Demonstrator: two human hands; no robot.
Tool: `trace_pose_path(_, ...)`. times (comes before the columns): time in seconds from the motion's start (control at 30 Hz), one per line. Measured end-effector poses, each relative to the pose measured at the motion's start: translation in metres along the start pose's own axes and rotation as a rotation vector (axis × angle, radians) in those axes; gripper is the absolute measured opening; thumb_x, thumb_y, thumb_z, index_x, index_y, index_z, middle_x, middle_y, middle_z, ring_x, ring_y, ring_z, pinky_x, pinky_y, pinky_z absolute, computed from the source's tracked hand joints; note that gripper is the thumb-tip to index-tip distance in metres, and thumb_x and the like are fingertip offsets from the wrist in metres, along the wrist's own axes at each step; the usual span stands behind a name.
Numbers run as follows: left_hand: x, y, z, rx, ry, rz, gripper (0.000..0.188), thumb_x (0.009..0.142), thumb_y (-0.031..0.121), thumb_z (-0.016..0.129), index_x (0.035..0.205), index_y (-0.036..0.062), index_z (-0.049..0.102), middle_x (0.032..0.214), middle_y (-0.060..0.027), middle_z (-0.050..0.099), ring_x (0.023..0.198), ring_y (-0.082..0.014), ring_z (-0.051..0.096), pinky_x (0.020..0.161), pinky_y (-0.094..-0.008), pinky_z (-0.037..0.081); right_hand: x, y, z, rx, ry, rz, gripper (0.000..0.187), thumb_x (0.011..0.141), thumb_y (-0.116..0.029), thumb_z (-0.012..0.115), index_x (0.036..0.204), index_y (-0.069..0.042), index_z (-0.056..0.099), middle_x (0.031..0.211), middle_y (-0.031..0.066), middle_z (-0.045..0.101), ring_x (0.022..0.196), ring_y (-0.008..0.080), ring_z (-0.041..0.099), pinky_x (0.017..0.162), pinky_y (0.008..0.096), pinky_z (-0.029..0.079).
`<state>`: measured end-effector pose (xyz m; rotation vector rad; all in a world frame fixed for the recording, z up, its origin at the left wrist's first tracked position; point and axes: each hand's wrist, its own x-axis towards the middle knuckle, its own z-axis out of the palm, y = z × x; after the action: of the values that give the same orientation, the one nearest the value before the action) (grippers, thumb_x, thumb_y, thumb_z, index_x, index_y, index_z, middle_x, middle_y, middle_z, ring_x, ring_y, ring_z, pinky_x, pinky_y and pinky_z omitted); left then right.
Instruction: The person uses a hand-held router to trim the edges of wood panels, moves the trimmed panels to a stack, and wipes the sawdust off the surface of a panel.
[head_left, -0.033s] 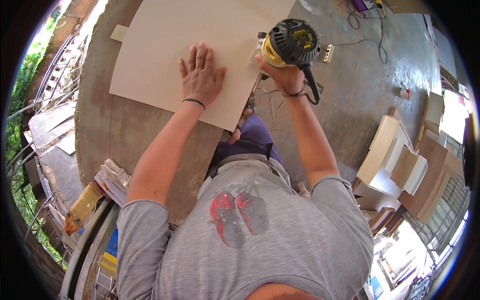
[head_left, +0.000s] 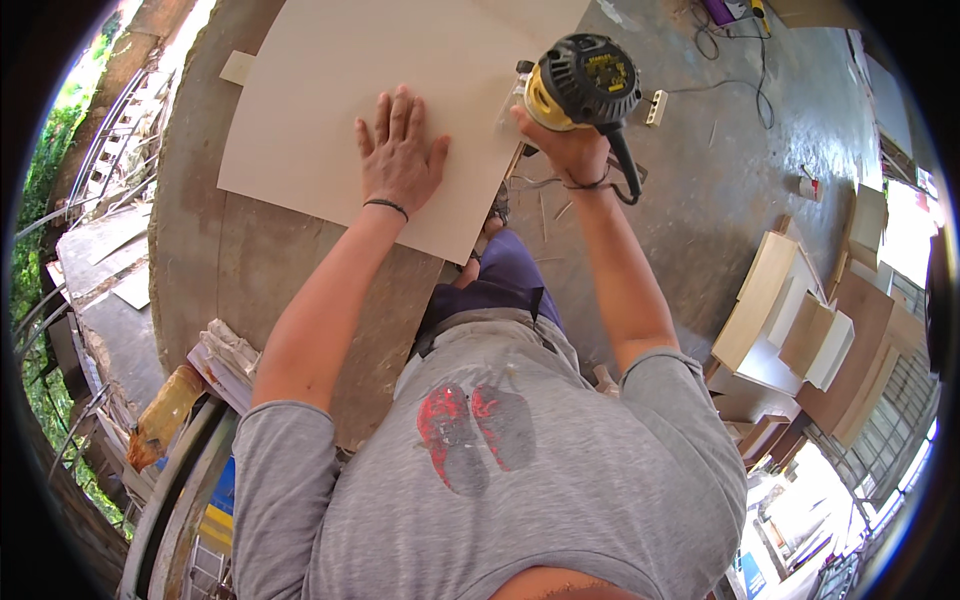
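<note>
A pale flat board (head_left: 310, 120) lies on a brown worktable (head_left: 270, 250), its right edge overhanging. On top of the board my left hand (head_left: 402, 160) rests flat, fingers spread, holding nothing. My right hand (head_left: 570, 150) is wrapped round the yellow body of a trim router (head_left: 590, 82) with a black motor top. The router sits at the board's right edge, its clear base partly over the surface. Its black cord bends down beside my right wrist. The cutting bit is hidden from view.
A grey floor (head_left: 700, 180) stretches to the right, with a power strip (head_left: 656, 108) and trailing cord on it. Wooden box pieces (head_left: 770, 300) stand at the far right. An old yellowish bottle (head_left: 165, 415) and scraps lie at the lower left.
The router and my right hand have shifted very slightly away from me along the board's edge. My left hand stays in nearly the same place.
</note>
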<state>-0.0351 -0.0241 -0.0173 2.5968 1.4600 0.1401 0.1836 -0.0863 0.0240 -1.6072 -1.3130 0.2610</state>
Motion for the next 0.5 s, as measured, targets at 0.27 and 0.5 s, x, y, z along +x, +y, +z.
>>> trace_pose_path(0.27,0.0,0.001,-0.003,0.01,-0.024,0.002,0.064,0.095,0.046,0.044,0.146,0.0095,0.033,0.157,-0.0062,0.022,0.146,-0.0259,0.014,0.117,-0.0507,0.007,0.05,0.03,-0.009,0.062,0.073,0.031,0.048,0.065,-0.033,0.085,0.101,-0.007,0.068,0.092,0.0077,0.071,0.083,0.0198,0.069,0.076,0.0342,0.056)
trace_pose_path(0.5,-0.002,-0.001,-0.007,-0.007,-0.009,0.029,0.062,0.094,0.041,0.049,0.146,0.0097,0.034,0.156,-0.0077,0.024,0.146,-0.0276,0.017,0.117,-0.0517,0.008,0.101,0.056,-0.017,0.008,0.093,-0.024,0.051,0.061,-0.031,0.088,0.1,-0.006,0.066,0.092,0.0057,0.07,0.083,0.0188,0.068,0.077,0.0333,0.055)
